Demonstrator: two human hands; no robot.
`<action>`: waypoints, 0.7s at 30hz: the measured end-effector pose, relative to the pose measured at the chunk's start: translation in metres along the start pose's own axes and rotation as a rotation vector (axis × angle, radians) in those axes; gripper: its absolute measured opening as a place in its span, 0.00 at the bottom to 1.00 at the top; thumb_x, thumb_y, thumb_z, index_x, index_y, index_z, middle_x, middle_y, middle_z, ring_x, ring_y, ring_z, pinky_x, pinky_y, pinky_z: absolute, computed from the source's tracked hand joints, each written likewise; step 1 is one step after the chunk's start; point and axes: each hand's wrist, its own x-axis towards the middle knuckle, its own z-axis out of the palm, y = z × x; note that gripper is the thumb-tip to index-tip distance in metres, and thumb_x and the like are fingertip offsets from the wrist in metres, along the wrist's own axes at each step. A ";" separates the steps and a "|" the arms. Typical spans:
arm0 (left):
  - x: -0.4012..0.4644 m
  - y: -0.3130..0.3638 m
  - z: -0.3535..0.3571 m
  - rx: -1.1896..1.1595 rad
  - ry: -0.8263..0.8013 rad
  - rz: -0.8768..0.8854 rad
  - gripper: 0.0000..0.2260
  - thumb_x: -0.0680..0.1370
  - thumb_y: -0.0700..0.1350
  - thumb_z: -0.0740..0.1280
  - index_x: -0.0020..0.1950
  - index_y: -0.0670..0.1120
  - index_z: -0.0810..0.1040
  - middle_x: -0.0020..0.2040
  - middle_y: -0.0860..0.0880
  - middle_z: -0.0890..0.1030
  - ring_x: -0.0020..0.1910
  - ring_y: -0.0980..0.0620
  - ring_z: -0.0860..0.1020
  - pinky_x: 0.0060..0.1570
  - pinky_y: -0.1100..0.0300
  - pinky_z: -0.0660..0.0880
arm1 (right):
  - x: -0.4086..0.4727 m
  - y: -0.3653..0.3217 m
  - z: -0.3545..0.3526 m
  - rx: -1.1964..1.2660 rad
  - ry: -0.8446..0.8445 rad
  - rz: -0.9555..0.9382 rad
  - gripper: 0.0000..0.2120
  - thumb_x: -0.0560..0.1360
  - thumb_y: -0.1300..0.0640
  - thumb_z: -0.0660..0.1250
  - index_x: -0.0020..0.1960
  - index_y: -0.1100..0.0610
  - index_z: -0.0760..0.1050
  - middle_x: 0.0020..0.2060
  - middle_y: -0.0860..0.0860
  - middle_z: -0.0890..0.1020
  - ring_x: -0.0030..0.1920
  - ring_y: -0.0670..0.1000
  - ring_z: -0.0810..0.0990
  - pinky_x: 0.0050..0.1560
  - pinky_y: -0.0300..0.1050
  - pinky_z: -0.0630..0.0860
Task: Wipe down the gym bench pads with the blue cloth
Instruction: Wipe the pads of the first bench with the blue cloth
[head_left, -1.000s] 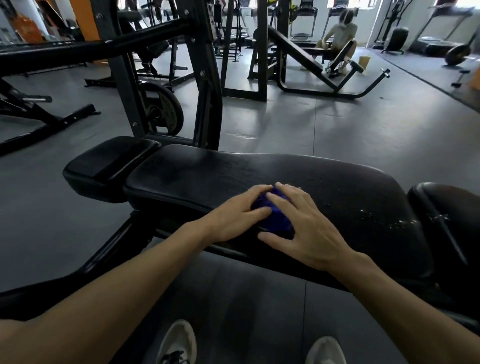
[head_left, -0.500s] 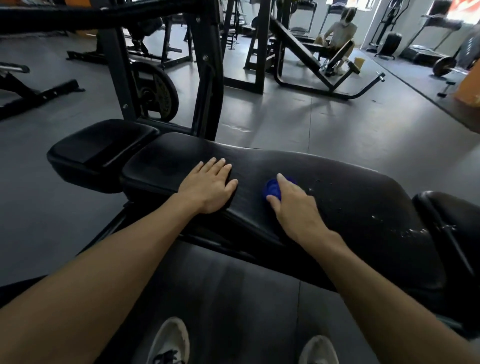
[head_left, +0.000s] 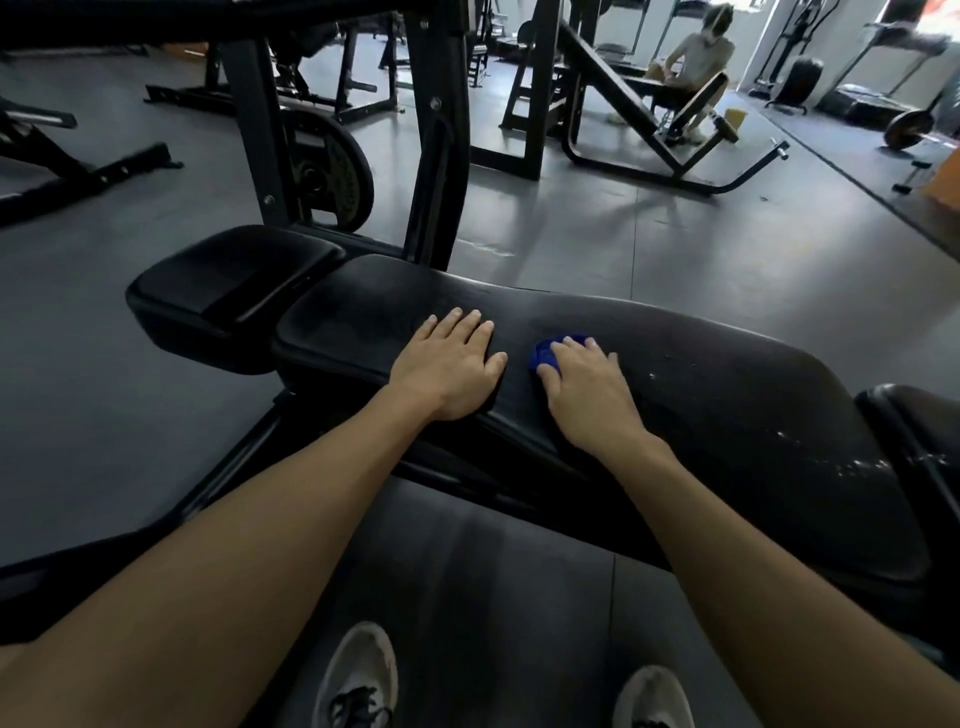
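Note:
A long black bench pad (head_left: 727, 395) runs across the middle of the view, with a smaller black pad (head_left: 228, 280) at its left end and another pad (head_left: 919, 415) at the right edge. My left hand (head_left: 452, 364) rests flat on the long pad, fingers straight. Just to its right, my right hand (head_left: 587, 384) covers a bunched blue cloth (head_left: 543, 356) on the pad, fingers curled over it. Only the cloth's left edge shows. Pale droplets (head_left: 852, 462) speckle the pad's right part.
Black rack uprights (head_left: 436, 130) and a weight plate (head_left: 332, 171) stand right behind the bench. A person (head_left: 696, 57) sits at a machine far back right. Grey floor lies on both sides. My shoes (head_left: 358, 675) are below the bench's near edge.
My left hand came off the cloth, slid left and now lies flat on the pad. My right hand keeps the cloth and moved slightly farther across the pad.

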 end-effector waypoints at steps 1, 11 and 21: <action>0.001 0.000 0.000 0.000 0.004 -0.003 0.29 0.85 0.60 0.44 0.84 0.50 0.50 0.84 0.51 0.47 0.83 0.53 0.43 0.81 0.50 0.41 | 0.006 -0.002 0.000 0.001 0.010 0.011 0.24 0.85 0.49 0.54 0.78 0.57 0.64 0.78 0.54 0.64 0.79 0.55 0.58 0.79 0.53 0.51; 0.002 -0.003 0.008 -0.023 0.098 0.016 0.26 0.86 0.57 0.48 0.83 0.50 0.56 0.84 0.51 0.53 0.83 0.53 0.49 0.81 0.51 0.46 | -0.049 -0.028 0.009 0.046 0.037 -0.229 0.24 0.84 0.47 0.56 0.77 0.55 0.65 0.77 0.52 0.66 0.78 0.51 0.62 0.77 0.51 0.62; -0.001 -0.002 0.007 -0.034 0.123 0.019 0.25 0.86 0.54 0.48 0.83 0.51 0.56 0.84 0.51 0.54 0.82 0.54 0.49 0.81 0.51 0.46 | -0.076 -0.042 0.000 0.060 0.005 -0.235 0.27 0.85 0.49 0.55 0.81 0.54 0.54 0.81 0.50 0.56 0.81 0.50 0.52 0.81 0.49 0.49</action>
